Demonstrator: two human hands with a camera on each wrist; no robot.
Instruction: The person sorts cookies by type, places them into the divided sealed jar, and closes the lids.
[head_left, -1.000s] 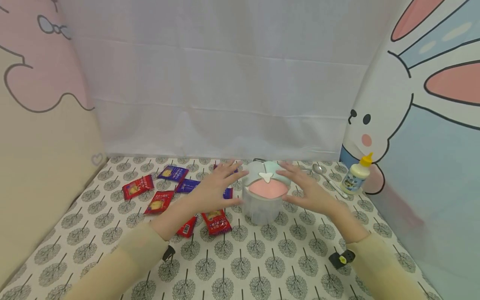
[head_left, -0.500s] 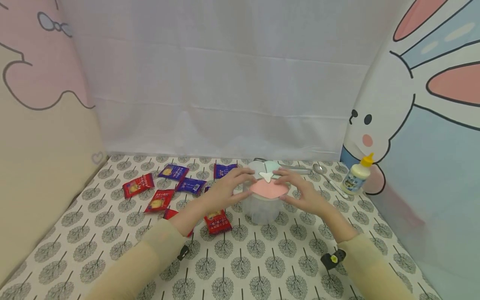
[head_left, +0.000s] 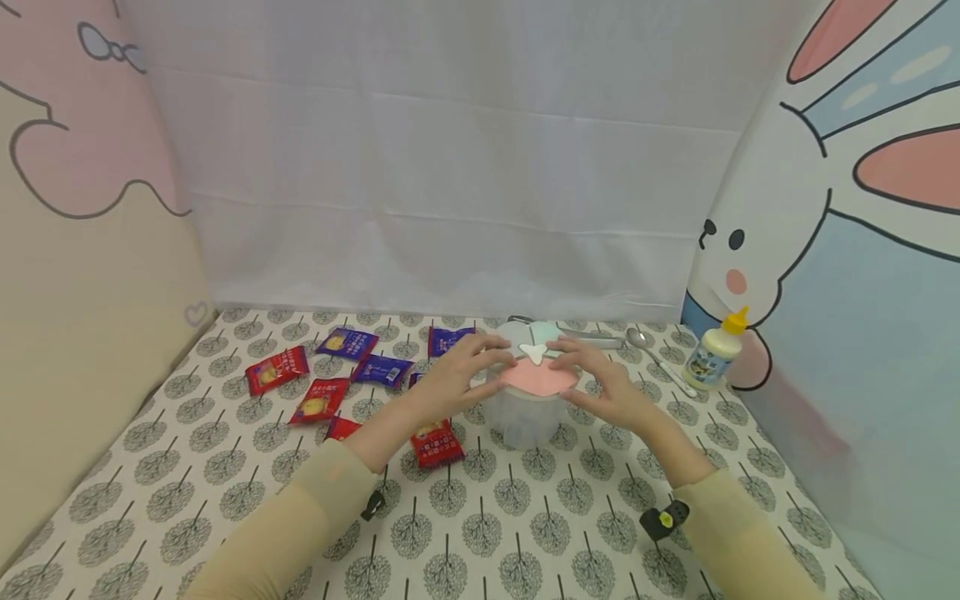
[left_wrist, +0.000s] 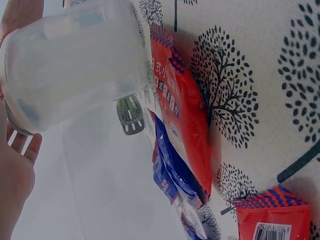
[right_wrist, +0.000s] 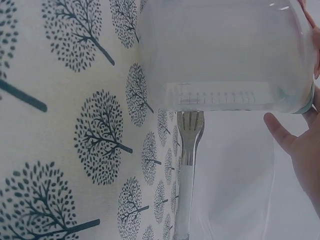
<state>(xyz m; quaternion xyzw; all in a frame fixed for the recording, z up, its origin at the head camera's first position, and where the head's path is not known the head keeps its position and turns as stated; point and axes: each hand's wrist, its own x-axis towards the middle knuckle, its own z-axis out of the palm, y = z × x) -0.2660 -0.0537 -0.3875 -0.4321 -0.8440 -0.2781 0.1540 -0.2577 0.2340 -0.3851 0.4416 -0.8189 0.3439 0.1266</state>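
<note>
Lid (head_left: 538, 378) gripped, both sides!
My left hand (head_left: 454, 380) and right hand (head_left: 609, 390) clasp its edges, atop the cloudy canister (head_left: 527, 422).

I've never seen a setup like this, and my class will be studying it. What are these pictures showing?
There is no robot here: a person works with a bare left hand and right hand. The wide picture comes from a camera on the head. The two close-ups come from cameras on the wrists, so the scene looks turned sideways.

On the patterned cloth lie red packets, blue packets, a spoon and, farther back than the jar, a metal utensil. A yellow-capped bottle stands at the right.

Both hands grip the jar's pastel lid from opposite sides. The jar is cloudy, so I can't tell what's inside.
</note>
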